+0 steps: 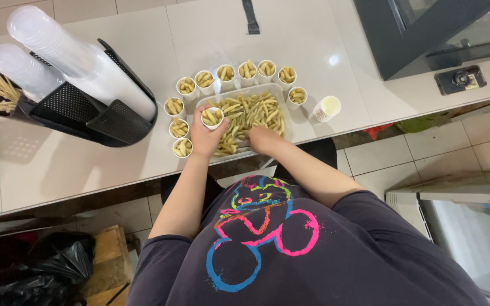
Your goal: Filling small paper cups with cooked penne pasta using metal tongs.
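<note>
My left hand (pixel 204 137) is clamped around a small white paper cup (pixel 211 117) of pale fried sticks, held over the near-left corner of the clear rectangular tray (pixel 282 90). My right hand (pixel 260 137) rests in the tray's heap of sticks (pixel 250 113), its fingers hidden, so I cannot tell its grip. Filled cups (pixel 226 73) ring the tray on the pale counter (pixel 143 45), with a stack of empty cups (pixel 327 107) just to the right.

The left hand (pixel 205 137) holds a small white cup (pixel 211 117) of fried sticks over a tray (pixel 282 93) of them; the right hand (pixel 262 139) rests in the tray. Filled cups (pixel 226 74) ring it on the worktop (pixel 58 170).
</note>
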